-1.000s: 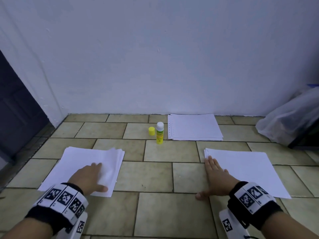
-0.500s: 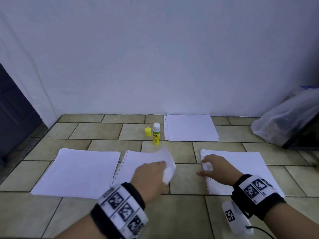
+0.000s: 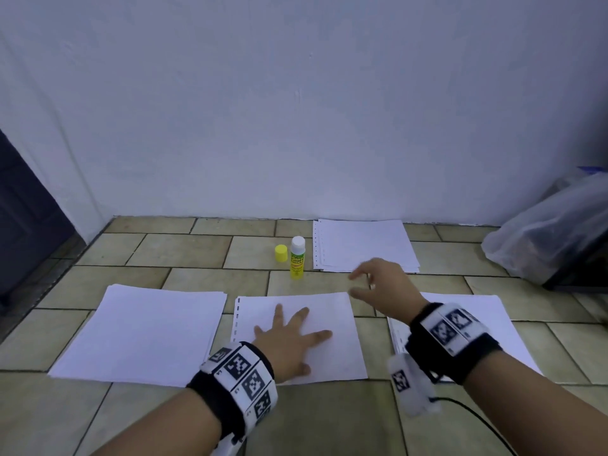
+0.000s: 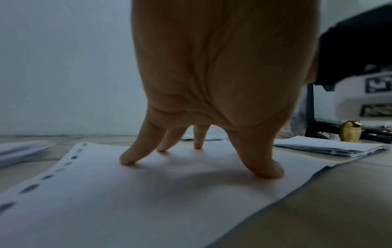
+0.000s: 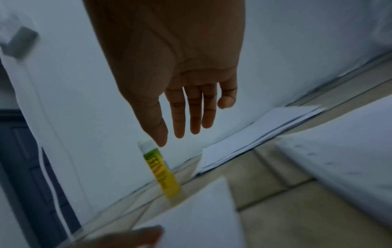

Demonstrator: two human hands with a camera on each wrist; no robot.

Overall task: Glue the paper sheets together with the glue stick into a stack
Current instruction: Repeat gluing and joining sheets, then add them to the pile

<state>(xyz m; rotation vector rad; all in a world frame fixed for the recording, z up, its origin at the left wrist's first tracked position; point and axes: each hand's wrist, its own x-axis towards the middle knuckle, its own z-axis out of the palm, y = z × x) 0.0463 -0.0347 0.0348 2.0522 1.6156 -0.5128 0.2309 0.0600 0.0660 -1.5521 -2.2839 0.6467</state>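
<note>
On the floor tiles, left hand (image 3: 289, 337) pins the centre sheet (image 3: 332, 350) flat, fingers spread. Right hand (image 3: 378, 287) hangs empty, fingers loosely apart, near the uncapped glue stick (image 3: 297, 257) — next: grasp its barrel upright.

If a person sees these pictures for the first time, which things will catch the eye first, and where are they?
The yellow glue stick stands uncapped on the tiled floor near the wall, its yellow cap just left of it. In front, the left hand presses spread fingers on a single punched sheet, while the right hand hovers open, reaching toward the glue.
</note>
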